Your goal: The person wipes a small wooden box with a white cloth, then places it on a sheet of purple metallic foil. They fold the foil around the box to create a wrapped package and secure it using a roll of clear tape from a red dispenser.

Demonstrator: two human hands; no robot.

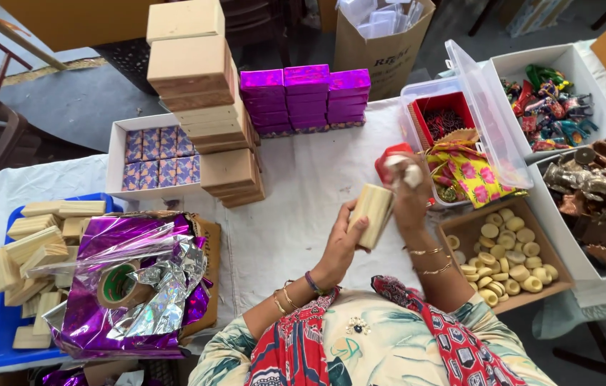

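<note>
She's mid-assembly over the table [296,207]: left hand [342,239] grips a pale wooden box [371,214], right hand [409,187] pinches a small white piece [411,174] just above it. Next, I'd judge, careful lining-up is needed.

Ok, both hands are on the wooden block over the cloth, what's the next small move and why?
Probably lower the wooden block toward the purple foil sheet. The left hand grips its lower end, the right hand its top while also holding something small and white; the block is bare, and wrapped purple boxes sit stacked behind.
</note>
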